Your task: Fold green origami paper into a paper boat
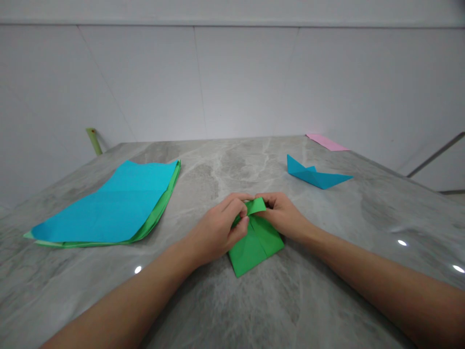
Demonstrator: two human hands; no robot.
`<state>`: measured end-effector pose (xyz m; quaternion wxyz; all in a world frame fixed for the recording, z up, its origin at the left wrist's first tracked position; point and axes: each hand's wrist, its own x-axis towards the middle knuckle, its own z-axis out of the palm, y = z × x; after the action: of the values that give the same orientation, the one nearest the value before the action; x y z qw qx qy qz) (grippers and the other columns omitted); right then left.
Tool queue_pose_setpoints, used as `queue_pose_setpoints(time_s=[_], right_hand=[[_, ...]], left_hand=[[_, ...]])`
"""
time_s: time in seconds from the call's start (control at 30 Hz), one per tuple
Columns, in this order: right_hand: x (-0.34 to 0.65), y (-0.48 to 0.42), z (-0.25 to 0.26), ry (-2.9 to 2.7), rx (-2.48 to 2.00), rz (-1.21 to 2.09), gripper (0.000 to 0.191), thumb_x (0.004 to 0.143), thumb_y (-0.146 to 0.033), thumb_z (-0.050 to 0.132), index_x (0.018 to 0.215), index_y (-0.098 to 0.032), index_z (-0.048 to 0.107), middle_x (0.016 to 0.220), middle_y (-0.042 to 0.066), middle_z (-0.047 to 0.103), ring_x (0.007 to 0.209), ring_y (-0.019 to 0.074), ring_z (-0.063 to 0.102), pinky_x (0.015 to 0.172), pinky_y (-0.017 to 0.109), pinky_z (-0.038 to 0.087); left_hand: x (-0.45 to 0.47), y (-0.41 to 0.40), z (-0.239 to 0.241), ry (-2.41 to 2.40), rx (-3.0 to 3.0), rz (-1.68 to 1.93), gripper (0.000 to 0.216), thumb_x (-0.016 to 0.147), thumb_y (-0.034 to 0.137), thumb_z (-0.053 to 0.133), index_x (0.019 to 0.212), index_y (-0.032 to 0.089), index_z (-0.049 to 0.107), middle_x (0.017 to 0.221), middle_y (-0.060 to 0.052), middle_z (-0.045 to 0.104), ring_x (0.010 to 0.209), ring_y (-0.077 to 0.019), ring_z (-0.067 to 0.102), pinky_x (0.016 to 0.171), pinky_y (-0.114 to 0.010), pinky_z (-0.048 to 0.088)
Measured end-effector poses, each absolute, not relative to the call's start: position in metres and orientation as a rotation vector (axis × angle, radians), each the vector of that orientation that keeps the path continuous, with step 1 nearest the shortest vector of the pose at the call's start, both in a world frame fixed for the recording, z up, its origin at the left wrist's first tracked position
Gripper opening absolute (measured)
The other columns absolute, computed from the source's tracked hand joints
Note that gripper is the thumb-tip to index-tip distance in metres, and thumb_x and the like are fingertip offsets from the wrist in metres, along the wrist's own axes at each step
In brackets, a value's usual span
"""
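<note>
A folded green paper (254, 247) lies on the grey marble table (254, 305) in front of me. My left hand (218, 228) pinches its upper left part, thumb pressed on a crease. My right hand (281, 215) grips the upper right, and together they bend a small green flap up at the top. Both hands are closed on the paper.
A stack of flat sheets (109, 206), blue on top and green beneath, lies at the left. A finished blue paper boat (314, 174) stands at the right rear, a pink sheet (327, 142) by the far edge. A white wall rises behind the table.
</note>
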<state>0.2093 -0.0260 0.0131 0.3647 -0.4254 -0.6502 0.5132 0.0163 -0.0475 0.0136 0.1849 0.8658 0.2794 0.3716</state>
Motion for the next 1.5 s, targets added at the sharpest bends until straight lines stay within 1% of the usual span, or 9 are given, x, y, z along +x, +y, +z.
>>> queue_pose_setpoints(time_s=[0.13, 0.27, 0.5, 0.73, 0.87, 1.0, 1.17, 1.33, 1.5], right_hand=[[0.209, -0.027, 0.015, -1.727, -1.109, 1.24, 0.01, 0.065, -0.028, 0.067, 0.065, -0.017, 0.066, 0.063, -0.001, 0.061, 0.061, 0.0135, 0.052, 0.056, 0.025, 0.041], [0.209, -0.027, 0.015, -1.668, -1.084, 1.308, 0.011, 0.064, -0.029, 0.065, 0.064, -0.018, 0.063, 0.06, -0.002, 0.059, 0.058, 0.0127, 0.05, 0.053, 0.024, 0.039], [0.215, -0.02, 0.012, -1.456, -1.034, 1.317, 0.045, 0.08, -0.061, 0.057, 0.069, -0.018, 0.065, 0.064, 0.003, 0.061, 0.063, 0.0182, 0.056, 0.058, 0.03, 0.045], [0.215, -0.024, 0.018, -1.727, -1.11, 1.067, 0.046, 0.082, -0.057, 0.062, 0.057, -0.019, 0.056, 0.053, -0.003, 0.046, 0.05, 0.0104, 0.039, 0.048, 0.025, 0.032], [0.215, -0.024, 0.018, -1.776, -1.146, 1.091, 0.036, 0.075, -0.051, 0.07, 0.061, -0.019, 0.06, 0.056, -0.002, 0.051, 0.053, 0.0113, 0.044, 0.049, 0.025, 0.034], [0.216, -0.023, 0.016, -1.751, -1.145, 1.081, 0.052, 0.083, -0.061, 0.056, 0.051, -0.02, 0.049, 0.049, -0.004, 0.037, 0.047, 0.0093, 0.033, 0.044, 0.025, 0.026], [0.215, -0.023, 0.017, -1.732, -1.089, 1.156, 0.034, 0.076, -0.051, 0.069, 0.066, -0.018, 0.064, 0.06, -0.001, 0.056, 0.054, 0.0115, 0.047, 0.049, 0.024, 0.037], [0.214, -0.023, 0.017, -1.485, -1.068, 1.231, 0.034, 0.071, -0.049, 0.076, 0.063, -0.02, 0.059, 0.056, -0.003, 0.056, 0.048, 0.0104, 0.044, 0.044, 0.024, 0.036], [0.213, -0.023, 0.017, -1.425, -1.071, 1.214, 0.03, 0.07, -0.048, 0.078, 0.069, -0.02, 0.065, 0.064, 0.001, 0.065, 0.053, 0.0134, 0.053, 0.048, 0.026, 0.042]], left_hand=[[0.017, -0.049, 0.013, 0.839, 2.362, 1.094, 0.006, 0.094, 0.022, 0.055, 0.098, 0.02, 0.051, 0.123, -0.011, 0.062, 0.114, -0.0214, 0.06, 0.096, -0.037, 0.047], [0.017, -0.045, 0.01, 1.094, 2.11, 1.072, 0.03, 0.091, 0.031, 0.062, 0.117, 0.018, 0.055, 0.095, -0.005, 0.069, 0.088, -0.0204, 0.066, 0.08, -0.034, 0.05], [0.016, -0.037, 0.007, 1.038, 1.851, 1.019, 0.027, 0.087, 0.024, 0.062, 0.114, 0.021, 0.068, 0.095, -0.003, 0.073, 0.087, -0.0197, 0.067, 0.074, -0.03, 0.051], [0.018, -0.039, 0.009, 1.004, 1.784, 0.983, 0.02, 0.084, 0.027, 0.063, 0.101, 0.02, 0.072, 0.089, -0.003, 0.074, 0.079, -0.0183, 0.066, 0.07, -0.029, 0.051], [0.018, -0.039, 0.011, 1.023, 1.757, 0.974, 0.019, 0.082, 0.029, 0.064, 0.096, 0.019, 0.072, 0.079, -0.002, 0.071, 0.071, -0.0166, 0.063, 0.063, -0.027, 0.048], [0.018, -0.039, 0.012, 1.013, 1.763, 0.966, 0.015, 0.081, 0.027, 0.065, 0.091, 0.018, 0.072, 0.077, 0.0, 0.07, 0.07, -0.0155, 0.062, 0.064, -0.026, 0.047], [0.017, -0.037, 0.009, 1.062, 1.725, 1.013, 0.017, 0.081, 0.029, 0.067, 0.094, 0.019, 0.073, 0.083, -0.002, 0.072, 0.077, -0.0184, 0.066, 0.069, -0.029, 0.051], [0.018, -0.03, 0.006, 1.111, 1.351, 1.288, 0.037, 0.077, 0.036, 0.076, 0.107, 0.016, 0.069, 0.11, -0.01, 0.072, 0.103, -0.0235, 0.067, 0.086, -0.035, 0.054], [0.021, -0.031, 0.005, 0.922, 1.086, 1.037, 0.039, 0.079, 0.051, 0.074, 0.089, 0.013, 0.073, 0.086, -0.009, 0.074, 0.08, -0.0224, 0.071, 0.072, -0.034, 0.057]])
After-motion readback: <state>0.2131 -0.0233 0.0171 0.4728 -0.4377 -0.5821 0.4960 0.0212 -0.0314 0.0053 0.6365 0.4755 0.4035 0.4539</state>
